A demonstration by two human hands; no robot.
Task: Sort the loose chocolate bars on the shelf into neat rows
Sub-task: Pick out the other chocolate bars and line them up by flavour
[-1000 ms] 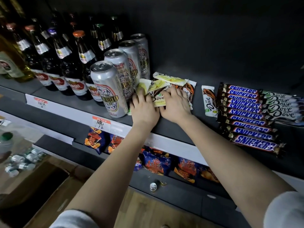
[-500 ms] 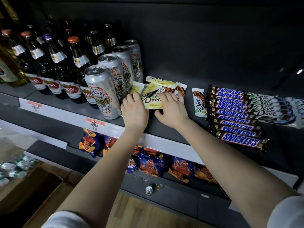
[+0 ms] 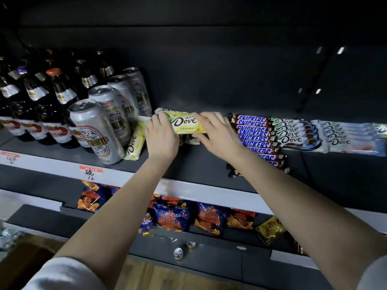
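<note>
The dark shelf (image 3: 209, 166) carries everything at chest height; at its left stand brown beer bottles (image 3: 56, 114), and in front of them a file of silver beer cans (image 3: 94, 130) runs back toward the wall; on the shelf below lie blue and orange snack bags (image 3: 171, 218). At the right, a stacked row of Snickers bars (image 3: 253, 133) lies touching a row of white Dove bars (image 3: 293, 132), with more pale Dove bars beyond. Between the cans and the Snickers, both hands meet on one yellow Dove bar (image 3: 185, 123), held level above the shelf; the left hand (image 3: 162, 139) curls its fingers over the bar's left end; the right hand (image 3: 217, 135) grips the right end, just beside the Snickers. A few wrappers show beneath the bar, mostly hidden. A second yellow Dove bar (image 3: 135, 143) leans tilted against the nearest can, just left of the left hand.
</note>
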